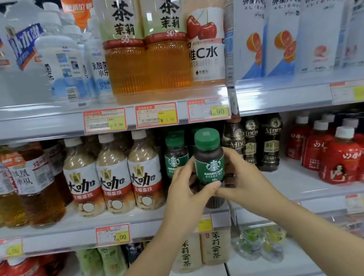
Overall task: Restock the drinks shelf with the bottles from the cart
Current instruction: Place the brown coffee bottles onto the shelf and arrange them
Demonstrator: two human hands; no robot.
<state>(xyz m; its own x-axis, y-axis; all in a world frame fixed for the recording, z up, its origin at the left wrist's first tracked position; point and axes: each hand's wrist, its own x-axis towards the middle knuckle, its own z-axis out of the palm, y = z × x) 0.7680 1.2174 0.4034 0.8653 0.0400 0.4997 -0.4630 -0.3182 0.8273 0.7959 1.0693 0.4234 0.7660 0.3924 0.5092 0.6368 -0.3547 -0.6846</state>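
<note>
Status: placement in progress. The Americano coffee bottle (210, 159) is upright, green cap up, at the front edge of the middle shelf (51, 241). The left hand (187, 190) and the right hand (243, 176) both clasp its lower body, fingers curled round it. Whether its base rests on the shelf cannot be told. 1 matching bottle (175, 159) stands just behind, to the left. Judged outstanding: release this bottle; the cart is not in view, so stock left is unknown
</note>
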